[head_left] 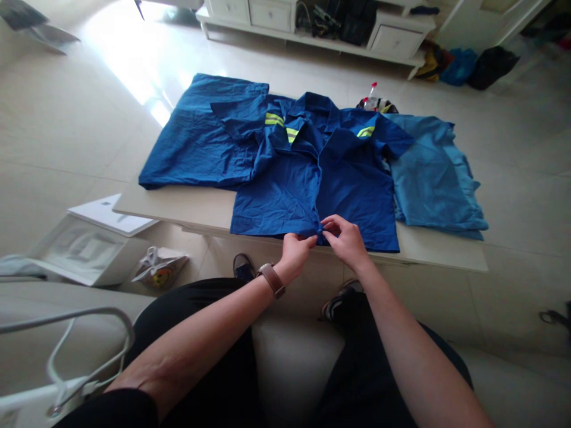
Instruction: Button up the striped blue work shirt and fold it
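A dark blue short-sleeved work shirt (352, 184) with yellow reflective strips lies spread front up, its collar pointing away from me. My left hand (297, 252) pinches the lower front edge beside the middle opening. Close against it, my right hand (345, 238) pinches the other front edge at the hem. Fingertips of both hands nearly meet over the cloth there, and whatever small fastening lies between them is too small to make out. Further up, the front edges run together toward the collar.
The shirt rests on a low pale table (200, 205). Folded dark blue clothes (200, 137) lie left of it, lighter blue clothes (437, 172) right. On the floor are an open white box (98, 238) and a small bag (160, 267). A white cabinet (272, 15) stands beyond.
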A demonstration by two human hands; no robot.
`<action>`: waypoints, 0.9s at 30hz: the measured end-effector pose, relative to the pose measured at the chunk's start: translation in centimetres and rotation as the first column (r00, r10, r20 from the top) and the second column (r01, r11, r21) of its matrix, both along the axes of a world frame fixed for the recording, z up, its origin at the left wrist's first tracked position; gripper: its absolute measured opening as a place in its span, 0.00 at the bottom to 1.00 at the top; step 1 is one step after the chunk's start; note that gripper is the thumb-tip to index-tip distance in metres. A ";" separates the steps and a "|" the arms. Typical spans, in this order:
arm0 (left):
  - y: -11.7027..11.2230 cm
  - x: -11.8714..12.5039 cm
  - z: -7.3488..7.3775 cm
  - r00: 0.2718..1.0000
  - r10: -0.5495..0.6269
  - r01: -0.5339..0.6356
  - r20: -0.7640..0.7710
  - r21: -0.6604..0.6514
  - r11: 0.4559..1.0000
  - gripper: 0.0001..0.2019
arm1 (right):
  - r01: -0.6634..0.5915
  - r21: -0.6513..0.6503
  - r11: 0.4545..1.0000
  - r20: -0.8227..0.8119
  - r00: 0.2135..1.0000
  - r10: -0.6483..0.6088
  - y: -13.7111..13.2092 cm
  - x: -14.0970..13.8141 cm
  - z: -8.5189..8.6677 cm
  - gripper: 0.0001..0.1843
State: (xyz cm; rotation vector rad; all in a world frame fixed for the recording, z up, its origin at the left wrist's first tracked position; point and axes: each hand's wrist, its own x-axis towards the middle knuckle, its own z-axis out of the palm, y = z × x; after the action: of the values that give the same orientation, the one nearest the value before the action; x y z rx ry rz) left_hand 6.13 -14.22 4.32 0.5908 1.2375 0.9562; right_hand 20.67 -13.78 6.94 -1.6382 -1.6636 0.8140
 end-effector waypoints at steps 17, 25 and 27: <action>0.1 -0.2 0.0 0.985 -0.066 0.098 -0.162 0.195 0.976 0.07 | -0.008 -0.014 1.000 -0.037 0.999 0.008 0.0 -0.1 -0.4 0.07; -0.1 -0.2 -0.9 0.965 -0.085 0.156 -0.249 0.281 0.947 0.10 | 0.034 -0.031 0.999 -0.077 0.996 -0.036 0.0 -0.4 -0.7 0.05; 0.0 -0.3 -1.1 0.958 -0.098 0.175 -0.271 0.277 0.945 0.10 | 0.056 -0.037 0.998 -0.082 0.995 -0.059 0.0 -0.5 -0.9 0.05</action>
State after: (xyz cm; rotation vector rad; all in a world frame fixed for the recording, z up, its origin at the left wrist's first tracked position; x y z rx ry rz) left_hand 5.88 -14.26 3.26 1.0539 1.2651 0.9780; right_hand 20.16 -13.74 6.08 -1.6459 -1.5464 0.8749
